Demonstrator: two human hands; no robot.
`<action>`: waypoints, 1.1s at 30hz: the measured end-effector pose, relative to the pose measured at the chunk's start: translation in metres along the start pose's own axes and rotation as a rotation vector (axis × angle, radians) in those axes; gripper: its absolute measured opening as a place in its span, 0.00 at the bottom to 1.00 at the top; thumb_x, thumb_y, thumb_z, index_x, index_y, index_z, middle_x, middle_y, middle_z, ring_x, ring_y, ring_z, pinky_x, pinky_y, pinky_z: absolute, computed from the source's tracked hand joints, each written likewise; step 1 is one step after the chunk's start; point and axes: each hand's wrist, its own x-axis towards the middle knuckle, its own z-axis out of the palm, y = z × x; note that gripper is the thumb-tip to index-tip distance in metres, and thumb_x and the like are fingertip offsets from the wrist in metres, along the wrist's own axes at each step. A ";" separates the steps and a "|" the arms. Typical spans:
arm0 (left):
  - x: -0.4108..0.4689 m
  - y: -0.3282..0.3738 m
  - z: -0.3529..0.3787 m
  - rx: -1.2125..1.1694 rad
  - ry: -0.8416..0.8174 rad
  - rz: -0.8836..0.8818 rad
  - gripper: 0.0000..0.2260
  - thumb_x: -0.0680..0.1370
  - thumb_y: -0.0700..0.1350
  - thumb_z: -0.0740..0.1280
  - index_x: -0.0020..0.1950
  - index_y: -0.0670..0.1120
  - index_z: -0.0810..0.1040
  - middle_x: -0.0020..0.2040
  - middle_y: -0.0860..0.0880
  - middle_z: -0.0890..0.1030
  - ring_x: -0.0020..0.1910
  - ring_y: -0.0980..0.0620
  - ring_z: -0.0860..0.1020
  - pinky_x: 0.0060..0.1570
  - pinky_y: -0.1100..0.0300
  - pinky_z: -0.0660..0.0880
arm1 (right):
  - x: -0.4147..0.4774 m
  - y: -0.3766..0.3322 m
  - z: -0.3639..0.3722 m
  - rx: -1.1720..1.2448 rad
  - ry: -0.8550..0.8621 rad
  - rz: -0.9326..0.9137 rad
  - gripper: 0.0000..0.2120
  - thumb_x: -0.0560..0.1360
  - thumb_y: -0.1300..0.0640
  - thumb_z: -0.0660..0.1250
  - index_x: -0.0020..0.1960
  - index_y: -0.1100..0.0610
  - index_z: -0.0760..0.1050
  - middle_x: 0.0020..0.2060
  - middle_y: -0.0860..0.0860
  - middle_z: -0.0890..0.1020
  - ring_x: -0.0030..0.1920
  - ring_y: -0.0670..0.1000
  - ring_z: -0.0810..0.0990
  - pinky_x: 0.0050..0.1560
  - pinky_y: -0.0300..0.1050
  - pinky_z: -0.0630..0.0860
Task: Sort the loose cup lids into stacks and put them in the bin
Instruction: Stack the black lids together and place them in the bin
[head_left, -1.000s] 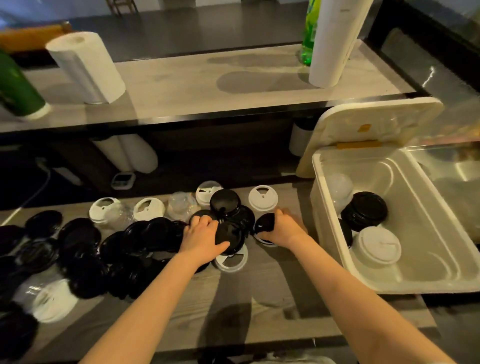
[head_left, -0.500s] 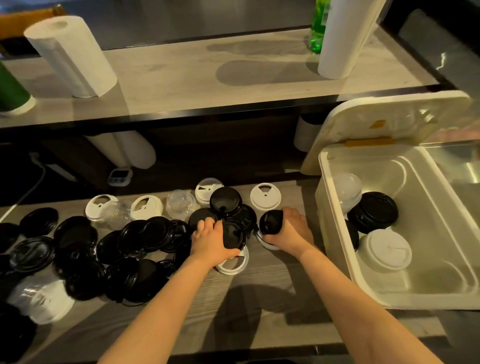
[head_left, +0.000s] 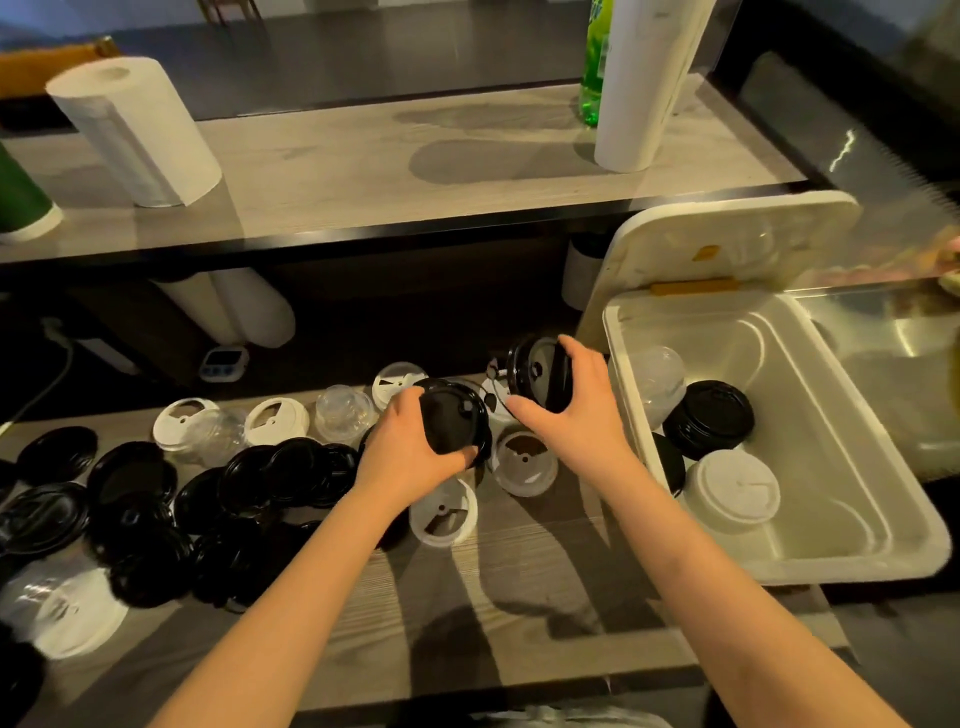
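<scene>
My left hand (head_left: 408, 452) grips a single black lid (head_left: 454, 421) nearly flat, just above the worktop (head_left: 519, 613). My right hand (head_left: 576, 415) holds a small bunch of black lids (head_left: 535, 374) tipped on edge, just beside the white bin (head_left: 779, 569). Inside the bin sit a black stack (head_left: 709, 413) and a white stack (head_left: 732, 491). Loose lids (head_left: 145, 499) lie spread over the worktop to my left.
</scene>
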 end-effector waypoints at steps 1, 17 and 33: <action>0.000 0.011 -0.003 -0.014 0.022 0.029 0.39 0.66 0.57 0.75 0.70 0.46 0.60 0.66 0.47 0.68 0.66 0.47 0.68 0.62 0.51 0.71 | -0.001 -0.004 -0.011 0.010 0.031 -0.025 0.41 0.70 0.48 0.73 0.75 0.53 0.55 0.70 0.48 0.62 0.67 0.42 0.61 0.62 0.34 0.59; -0.001 0.129 0.019 -0.075 0.013 0.307 0.41 0.69 0.59 0.71 0.75 0.48 0.55 0.73 0.50 0.61 0.72 0.50 0.61 0.68 0.54 0.62 | -0.011 0.086 -0.147 -0.441 -0.185 0.108 0.45 0.66 0.47 0.75 0.74 0.53 0.54 0.70 0.50 0.63 0.68 0.52 0.67 0.66 0.47 0.68; 0.003 0.137 0.020 -0.015 0.028 0.271 0.40 0.69 0.58 0.72 0.75 0.49 0.56 0.73 0.51 0.62 0.72 0.51 0.60 0.68 0.55 0.62 | 0.024 0.131 -0.097 -1.031 -0.724 -0.266 0.29 0.66 0.51 0.74 0.62 0.55 0.65 0.57 0.52 0.72 0.56 0.54 0.73 0.52 0.49 0.75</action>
